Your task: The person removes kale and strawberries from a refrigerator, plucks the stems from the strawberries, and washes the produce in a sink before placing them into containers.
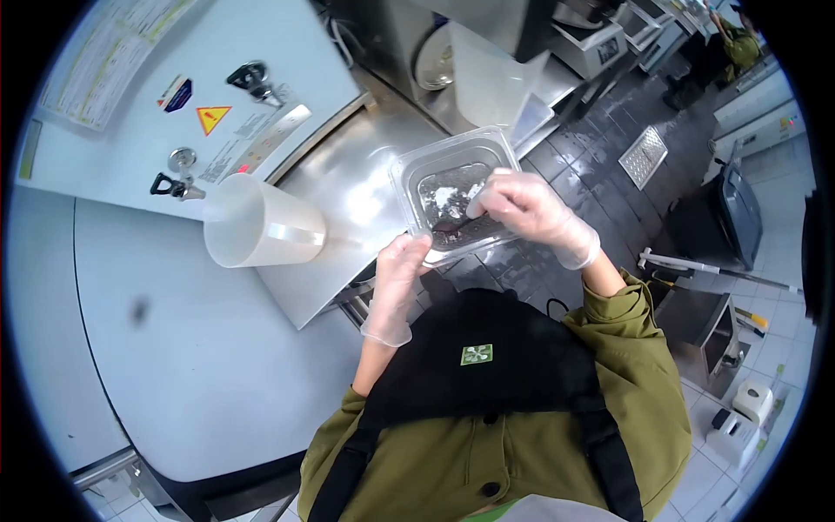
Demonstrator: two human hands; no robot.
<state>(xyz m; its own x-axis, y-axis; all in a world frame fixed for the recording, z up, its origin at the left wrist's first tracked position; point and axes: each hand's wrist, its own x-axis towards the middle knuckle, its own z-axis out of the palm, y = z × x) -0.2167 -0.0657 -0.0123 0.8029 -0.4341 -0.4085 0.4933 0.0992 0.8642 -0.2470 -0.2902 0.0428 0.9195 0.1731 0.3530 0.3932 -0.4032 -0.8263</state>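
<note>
A clear rectangular plastic container is held up in front of me, tilted, near the steel counter's edge. White clumps and a small dark reddish patch show in it. My left hand, in a clear glove, is closed on its near left corner, thumb over the rim. My right hand, gloved too, reaches over the right side with fingers curled together inside. Whatever those fingers hold, if anything, is hidden.
A translucent white plastic jug stands on the steel counter beside a white machine with taps. A dark bin and a metal floor drain lie to the right. Another person is far off at the top right.
</note>
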